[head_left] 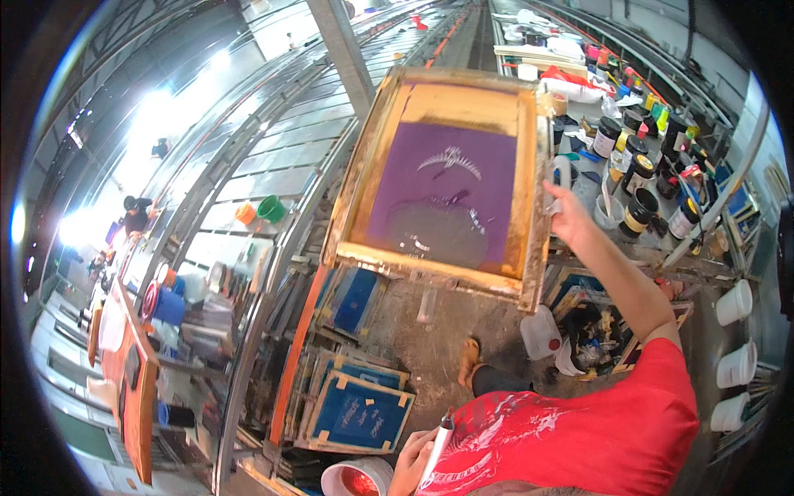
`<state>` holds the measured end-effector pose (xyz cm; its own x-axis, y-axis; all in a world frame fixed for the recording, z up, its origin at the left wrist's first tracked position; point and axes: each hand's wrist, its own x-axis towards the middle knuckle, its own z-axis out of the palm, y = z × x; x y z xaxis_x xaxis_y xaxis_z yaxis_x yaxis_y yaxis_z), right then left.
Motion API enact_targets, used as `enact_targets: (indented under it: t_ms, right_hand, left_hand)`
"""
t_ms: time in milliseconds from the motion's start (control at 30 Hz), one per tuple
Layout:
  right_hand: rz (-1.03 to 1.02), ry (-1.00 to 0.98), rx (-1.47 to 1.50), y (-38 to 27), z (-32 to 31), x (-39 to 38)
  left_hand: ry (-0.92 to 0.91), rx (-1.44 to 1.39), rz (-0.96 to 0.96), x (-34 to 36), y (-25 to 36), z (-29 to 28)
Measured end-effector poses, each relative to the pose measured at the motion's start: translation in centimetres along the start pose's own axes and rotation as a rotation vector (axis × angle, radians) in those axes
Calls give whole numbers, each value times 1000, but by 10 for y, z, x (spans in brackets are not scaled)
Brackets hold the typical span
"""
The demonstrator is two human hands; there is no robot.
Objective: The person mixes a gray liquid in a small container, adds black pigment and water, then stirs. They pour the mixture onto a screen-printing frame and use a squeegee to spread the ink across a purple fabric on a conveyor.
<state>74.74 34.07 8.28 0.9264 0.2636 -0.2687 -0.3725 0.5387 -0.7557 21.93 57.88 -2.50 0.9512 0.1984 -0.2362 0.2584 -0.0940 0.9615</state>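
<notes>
"Toward the left, what shows?"

"A green bucket [270,208] on the long table [285,153], then blue screens [357,411] leaning together lower down."

"And the hands?"

"Left hand [413,459] near the bottom, fingers wrapped around a slim white tool [436,457]. Next, higher up, the wooden frame with purple mesh [455,186], raised above the floor [426,351]; right hand [569,217] closed on its right edge, some fingertips hidden."

"Farther right?"

"Jars [639,212], set close together."
</notes>
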Motion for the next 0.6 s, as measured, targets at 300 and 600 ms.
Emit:
enact_targets:
  t_ms: [300, 600]
  right_hand:
    - [-117, 253, 25, -86, 6, 106]
    - [-198, 533, 19, -123, 0, 178]
  left_hand:
    - [-345, -225, -405, 183, 50, -139]
    - [-462, -61, -437, 415, 97, -194]
